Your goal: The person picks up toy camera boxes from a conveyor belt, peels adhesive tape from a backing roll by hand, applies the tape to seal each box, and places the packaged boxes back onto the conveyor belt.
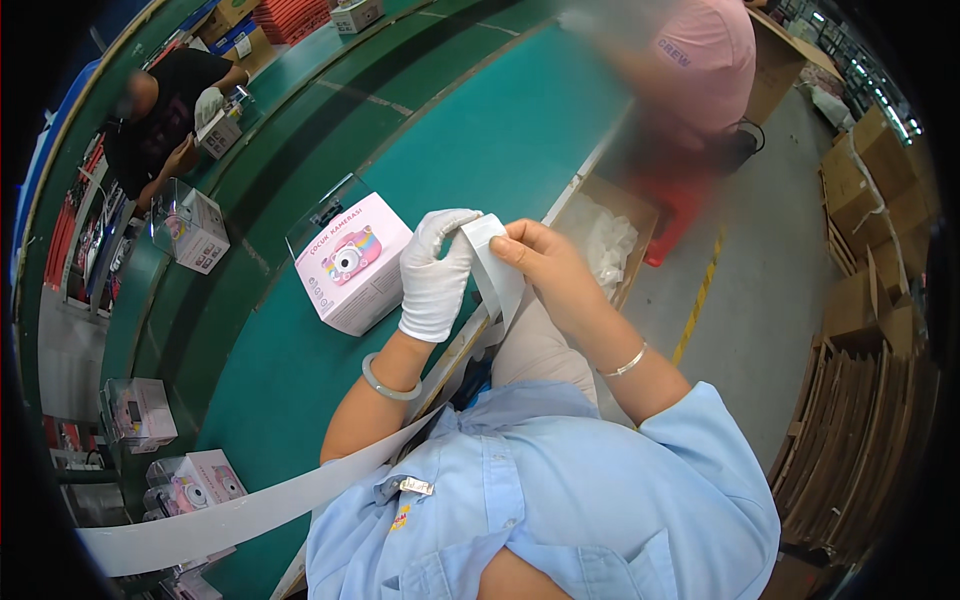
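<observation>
My left hand (436,278), in a white glove, is closed with its fingertips on the upper end of a white label strip (497,272). My bare right hand (548,262) pinches the same strip between thumb and fingers from the other side. The strip hangs down between the hands over the bench edge. A long pale band (240,517) crosses from the lower left toward my left forearm; whether it joins the held strip is hidden. Beside my left hand stands a pink toy-camera box (352,264) with a clear plastic part at its top.
The green bench (470,120) runs diagonally, with more camera boxes (192,230) along the line at left. A carton of white plastic bags (605,240) sits right of the bench. One co-worker is across the line, another at far right. Flattened cardboard (835,440) is stacked at right.
</observation>
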The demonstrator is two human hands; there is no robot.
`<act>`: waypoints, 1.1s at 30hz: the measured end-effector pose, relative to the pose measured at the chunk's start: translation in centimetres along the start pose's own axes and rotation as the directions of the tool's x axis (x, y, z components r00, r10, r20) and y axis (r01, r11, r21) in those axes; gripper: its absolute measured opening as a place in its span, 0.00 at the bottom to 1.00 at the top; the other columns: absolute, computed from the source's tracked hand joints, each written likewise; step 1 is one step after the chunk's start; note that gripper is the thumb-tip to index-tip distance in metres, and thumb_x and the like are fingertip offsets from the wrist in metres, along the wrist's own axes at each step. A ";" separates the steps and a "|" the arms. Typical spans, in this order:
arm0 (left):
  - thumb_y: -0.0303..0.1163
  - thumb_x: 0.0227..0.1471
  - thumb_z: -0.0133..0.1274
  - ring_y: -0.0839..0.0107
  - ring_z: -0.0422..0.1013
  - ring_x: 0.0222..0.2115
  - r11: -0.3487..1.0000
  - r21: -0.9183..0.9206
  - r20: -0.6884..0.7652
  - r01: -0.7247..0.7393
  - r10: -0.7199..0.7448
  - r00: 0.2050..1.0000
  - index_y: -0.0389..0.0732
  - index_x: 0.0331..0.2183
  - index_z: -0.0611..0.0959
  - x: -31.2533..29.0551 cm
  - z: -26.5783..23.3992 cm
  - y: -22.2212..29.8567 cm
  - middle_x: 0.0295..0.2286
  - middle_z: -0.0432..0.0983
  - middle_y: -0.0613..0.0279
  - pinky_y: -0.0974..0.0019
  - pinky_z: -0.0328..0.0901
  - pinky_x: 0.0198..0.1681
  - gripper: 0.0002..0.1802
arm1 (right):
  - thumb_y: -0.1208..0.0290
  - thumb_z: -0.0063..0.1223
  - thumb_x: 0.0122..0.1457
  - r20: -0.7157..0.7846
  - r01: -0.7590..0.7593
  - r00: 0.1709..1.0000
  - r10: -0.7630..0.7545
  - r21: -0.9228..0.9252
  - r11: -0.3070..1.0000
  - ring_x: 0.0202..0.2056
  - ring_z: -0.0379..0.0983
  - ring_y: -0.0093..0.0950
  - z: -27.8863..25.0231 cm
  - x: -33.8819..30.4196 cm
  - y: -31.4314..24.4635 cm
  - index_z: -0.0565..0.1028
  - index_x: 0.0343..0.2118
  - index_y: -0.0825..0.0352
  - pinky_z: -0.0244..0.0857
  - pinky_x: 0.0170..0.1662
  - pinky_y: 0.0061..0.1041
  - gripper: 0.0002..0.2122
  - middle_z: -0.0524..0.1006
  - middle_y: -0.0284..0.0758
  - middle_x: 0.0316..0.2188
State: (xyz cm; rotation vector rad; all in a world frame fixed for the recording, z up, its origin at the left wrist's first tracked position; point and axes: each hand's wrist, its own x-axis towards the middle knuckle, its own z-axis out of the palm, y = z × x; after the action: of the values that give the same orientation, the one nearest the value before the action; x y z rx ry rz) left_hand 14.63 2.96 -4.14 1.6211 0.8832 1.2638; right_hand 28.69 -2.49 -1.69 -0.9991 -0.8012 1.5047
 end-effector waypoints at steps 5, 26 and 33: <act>0.24 0.51 0.50 0.78 0.67 0.33 0.966 -0.107 0.090 0.234 -0.225 0.970 0.36 0.35 0.77 -0.5 -0.3 -0.3 0.31 0.72 0.66 0.75 0.63 0.38 0.07 | 0.68 0.52 0.56 -0.027 0.081 0.996 -0.080 0.010 0.997 0.32 0.66 0.14 0.1 0.6 0.8 0.72 0.34 0.67 0.61 0.38 0.15 0.08 0.73 0.27 0.28; 0.32 0.55 0.47 0.81 0.64 0.29 0.961 0.050 0.261 0.274 -0.277 0.925 0.37 0.38 0.77 -1.6 -2.8 0.9 0.27 0.69 0.68 0.77 0.61 0.33 0.11 | 0.69 0.54 0.55 -0.075 0.153 0.985 -0.156 -0.040 0.987 0.31 0.64 0.13 1.1 1.4 3.2 0.72 0.33 0.66 0.60 0.37 0.14 0.07 0.71 0.25 0.27; 0.31 0.55 0.48 0.80 0.64 0.30 0.961 0.072 0.243 0.266 -0.275 0.930 0.35 0.37 0.77 -2.2 -3.7 0.9 0.28 0.69 0.68 0.75 0.62 0.35 0.11 | 0.69 0.54 0.55 -0.075 0.183 0.980 -0.182 0.008 0.983 0.30 0.64 0.13 2.1 1.4 3.7 0.72 0.31 0.64 0.59 0.38 0.14 0.05 0.71 0.24 0.26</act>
State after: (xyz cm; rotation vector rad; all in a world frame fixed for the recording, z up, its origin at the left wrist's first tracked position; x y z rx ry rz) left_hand 10.54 1.41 -3.65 1.5831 0.9370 0.8346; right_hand 25.23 -1.67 -4.38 -0.9385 -0.8051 1.3078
